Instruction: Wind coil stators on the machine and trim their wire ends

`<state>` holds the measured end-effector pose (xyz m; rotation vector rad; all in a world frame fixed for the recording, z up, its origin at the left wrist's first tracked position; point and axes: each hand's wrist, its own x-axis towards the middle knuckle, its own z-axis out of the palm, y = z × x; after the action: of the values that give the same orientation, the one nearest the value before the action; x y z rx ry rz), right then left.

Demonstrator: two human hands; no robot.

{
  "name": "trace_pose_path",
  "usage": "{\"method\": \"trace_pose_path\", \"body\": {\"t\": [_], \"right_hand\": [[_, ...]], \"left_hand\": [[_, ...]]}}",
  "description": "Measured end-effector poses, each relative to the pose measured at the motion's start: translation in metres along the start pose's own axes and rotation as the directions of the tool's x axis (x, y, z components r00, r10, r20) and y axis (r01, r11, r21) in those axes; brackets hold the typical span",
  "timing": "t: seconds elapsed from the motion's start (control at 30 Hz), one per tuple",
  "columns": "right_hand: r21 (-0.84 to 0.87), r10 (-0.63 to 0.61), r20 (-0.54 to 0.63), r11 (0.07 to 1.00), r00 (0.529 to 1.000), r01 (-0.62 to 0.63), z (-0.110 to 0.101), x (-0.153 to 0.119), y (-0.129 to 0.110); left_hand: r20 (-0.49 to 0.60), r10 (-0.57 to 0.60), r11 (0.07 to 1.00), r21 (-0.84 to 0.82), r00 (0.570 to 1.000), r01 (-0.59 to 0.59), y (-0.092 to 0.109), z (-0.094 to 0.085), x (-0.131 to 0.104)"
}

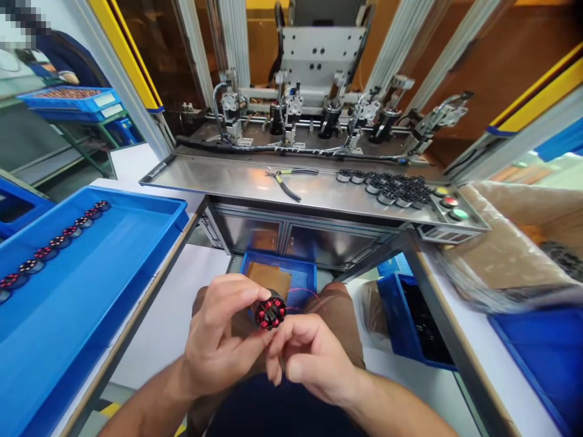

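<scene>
Above my lap, my left hand [228,331] grips a round black part with red wire windings [271,312] between thumb and fingers. The wound face of the part is turned up. My right hand [314,355] is at the part's lower right side, its fingers curled and close to the edge. Whether anything is pinched in them is too small to tell. A thin red wire [310,291] loops out from the part to the right. Pliers with yellow and black handles [289,185] lie on the metal bench ahead.
A blue tray [113,255] at left holds a row of wound parts. Several black parts [396,188] sit on the metal bench [204,176] beside push buttons [450,202]. Blue bins [401,328] and a plastic-lined box [501,243] stand right. A person stands far left.
</scene>
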<state>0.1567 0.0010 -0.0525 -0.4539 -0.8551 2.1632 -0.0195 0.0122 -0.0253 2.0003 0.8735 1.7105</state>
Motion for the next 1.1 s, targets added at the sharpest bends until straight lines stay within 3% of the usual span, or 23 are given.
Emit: {"method": "trace_pose_path", "body": {"t": [0.13,0.3,0.5,0.63,0.9,1.1], "right_hand": [[0.041,0.005,-0.084,0.999,0.996,-0.001,0.009,-0.003,0.004],[-0.095,0.080,0.053,0.993,0.995,-0.075,-0.003,-0.007,-0.011],[-0.289,-0.107,-0.043,0.953,0.993,0.090,-0.014,0.002,-0.048],[-0.366,-0.050,-0.104,0.931,0.993,0.008,-0.006,0.004,-0.056],[-0.364,-0.097,-0.114,0.930,0.989,0.050,0.000,0.000,-0.046],[-0.557,-0.119,-0.031,0.826,0.992,0.082,-0.010,-0.009,-0.038]], "left_hand": [[-0.011,-0.066,0.996,-0.053,0.998,0.065,0.000,0.004,0.001],[-0.059,-0.293,0.918,-0.295,0.954,0.263,0.004,0.007,0.004],[0.145,-0.400,0.823,-0.378,0.905,0.425,0.010,0.005,-0.001],[0.254,-0.428,0.780,-0.381,0.867,0.496,0.010,0.004,-0.007],[0.179,-0.480,0.725,-0.471,0.859,0.503,0.006,0.019,-0.010],[0.223,-0.469,0.667,-0.545,0.854,0.509,0.006,0.014,-0.004]]}}
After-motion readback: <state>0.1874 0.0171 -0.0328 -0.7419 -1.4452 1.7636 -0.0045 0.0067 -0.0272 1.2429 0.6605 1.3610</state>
